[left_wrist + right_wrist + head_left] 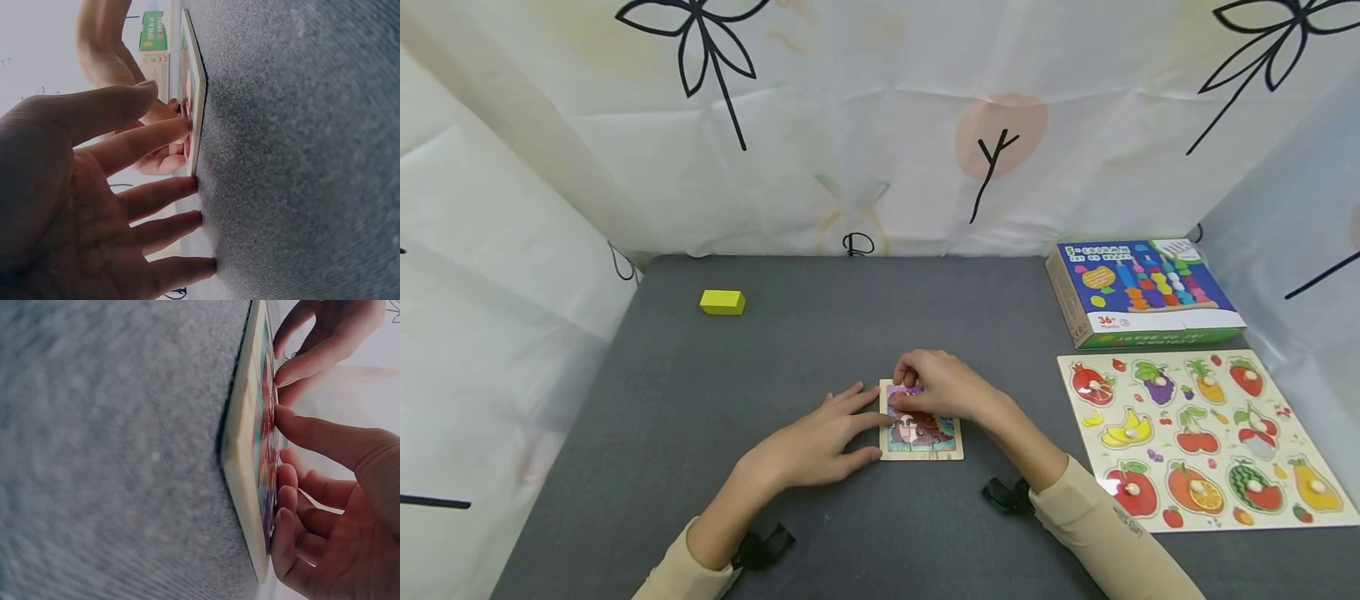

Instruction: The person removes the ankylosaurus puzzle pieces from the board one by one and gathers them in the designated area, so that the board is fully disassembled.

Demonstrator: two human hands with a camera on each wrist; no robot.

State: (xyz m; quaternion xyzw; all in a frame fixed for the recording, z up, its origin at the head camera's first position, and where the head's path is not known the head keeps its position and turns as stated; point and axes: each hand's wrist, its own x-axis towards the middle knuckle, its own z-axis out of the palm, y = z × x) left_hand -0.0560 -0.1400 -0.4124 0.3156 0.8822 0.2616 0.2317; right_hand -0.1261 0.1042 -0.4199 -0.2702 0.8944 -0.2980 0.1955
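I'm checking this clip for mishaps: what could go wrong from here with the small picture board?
The picture board lies flat on the grey tabletop with the left hand touching it; a push from the right hand might slide it. Also, the right sleeve overlaps the fruit board in the head view and might nudge it.

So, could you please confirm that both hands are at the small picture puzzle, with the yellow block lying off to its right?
Not quite: the yellow block lies off to the left, as the head view shows. The rest holds: the left hand and right hand are both at the small picture puzzle.
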